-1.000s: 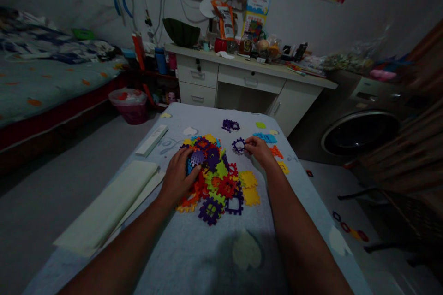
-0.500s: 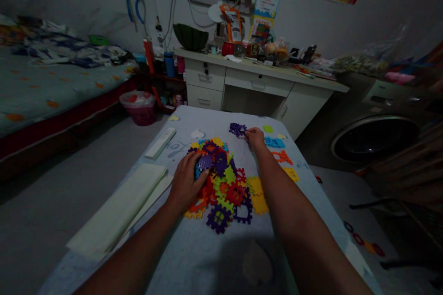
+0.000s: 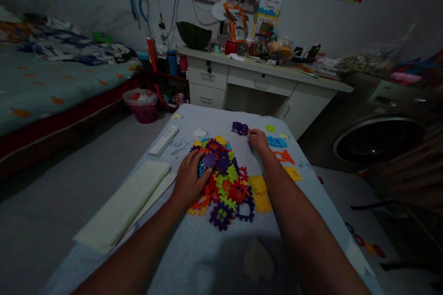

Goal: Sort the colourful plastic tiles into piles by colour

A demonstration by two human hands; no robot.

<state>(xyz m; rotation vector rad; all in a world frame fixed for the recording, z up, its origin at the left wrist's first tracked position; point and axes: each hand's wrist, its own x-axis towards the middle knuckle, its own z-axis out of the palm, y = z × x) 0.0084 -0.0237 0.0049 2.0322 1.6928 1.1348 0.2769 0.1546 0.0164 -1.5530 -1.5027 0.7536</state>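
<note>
A heap of toothed interlocking plastic tiles in purple, red, green, orange, yellow and blue lies on the cloth-covered table. My left hand is at the heap's left side, its thumb and fingers around a purple tile with blue showing beneath it. Farther back, my right hand is just right of a small purple tile pile. Its fingertips are slightly parted, with no tile visible in them. Beyond that wrist lie groups of blue tiles, orange tiles and yellow tiles.
A folded pale cloth and a long white box lie along the table's left side. Behind stands a cluttered desk. A bed is left, with a pink bin beside it; a washing machine is right.
My right hand has let go of a purple tile, which now sits with the purple pile, and has drawn slightly right. My left hand keeps its place on the heap. The view has shifted slightly.
</note>
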